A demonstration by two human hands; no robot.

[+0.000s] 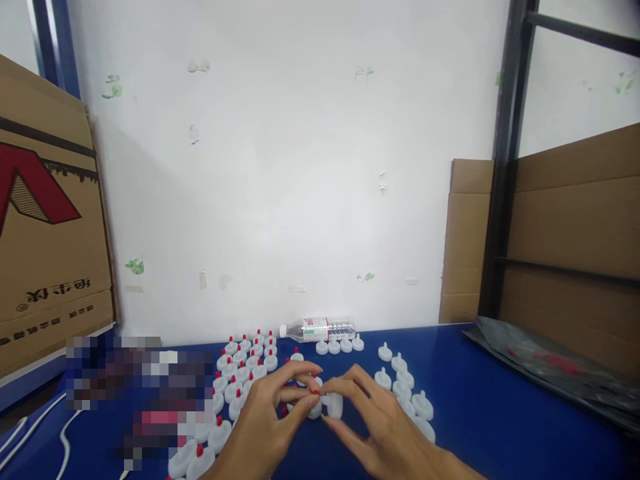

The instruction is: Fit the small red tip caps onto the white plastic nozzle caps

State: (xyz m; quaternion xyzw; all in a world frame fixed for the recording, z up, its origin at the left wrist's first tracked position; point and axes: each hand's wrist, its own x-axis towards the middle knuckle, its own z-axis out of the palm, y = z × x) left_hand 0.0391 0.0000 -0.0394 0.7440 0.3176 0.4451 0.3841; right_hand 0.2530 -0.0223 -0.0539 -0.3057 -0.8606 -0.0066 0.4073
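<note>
Both hands meet low over the blue worktop (500,413): the left hand (273,417) and right hand (373,420) pinch a white cap (334,403) between their fingertips; red-tipped caps (240,370) stand just left, plain white caps (403,383) just right

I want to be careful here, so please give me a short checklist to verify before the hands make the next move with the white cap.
1. White cap pinched by right hand: ok.
2. Left hand fingertips at a red tip: ok.
3. Tip fully seated: cannot tell.
4. Red-tipped caps grouped at left: ok.
5. Plain caps within reach at right: ok.
6. Water bottle lying clear behind: ok.
</note>
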